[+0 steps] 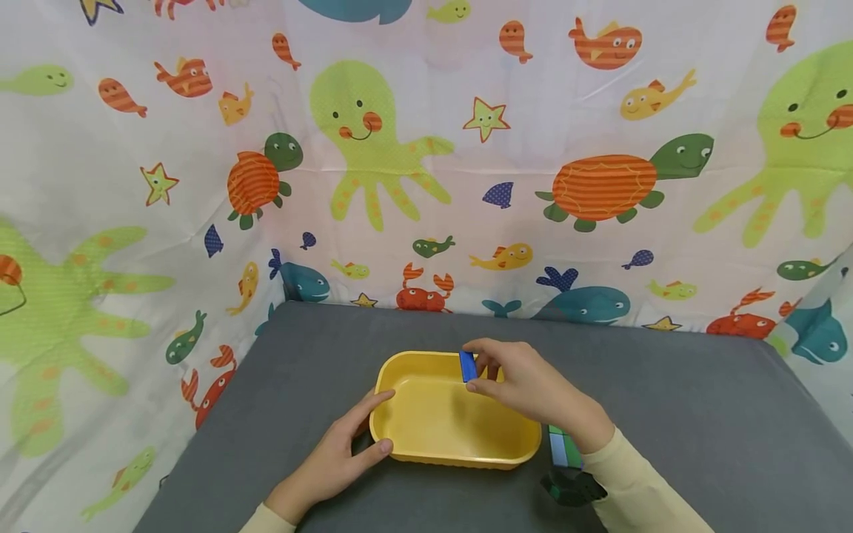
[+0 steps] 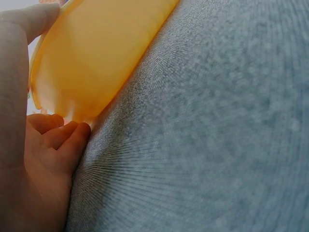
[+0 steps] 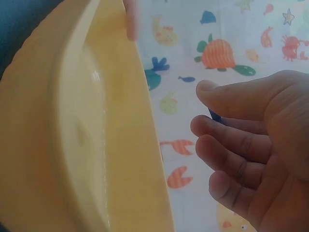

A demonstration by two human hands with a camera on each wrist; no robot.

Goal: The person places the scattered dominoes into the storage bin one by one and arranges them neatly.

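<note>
the blue block (image 1: 468, 368) is off the bench (image 1: 700, 429), held above the far part of the yellow tray (image 1: 426, 426), a little right of its middle. the right hand (image 1: 533, 381) pinches it between thumb and fingers; the right wrist view shows only a dark blue sliver of it there. the left hand (image 1: 333, 455) steadies the tray's left end, thumb and forefinger at the rim and the other fingers bent against the outer wall.

as far as this shows, the lifting looks done, while the block has not been let go. green and light blue blocks (image 1: 558, 450) lie on the bench just beside the tray's right end, partly hidden by the right arm, so their number cannot be told.

the tray stands upright on the bench, and nothing shows on the visible part of its floor; the right hand covers some of the far right.
</note>
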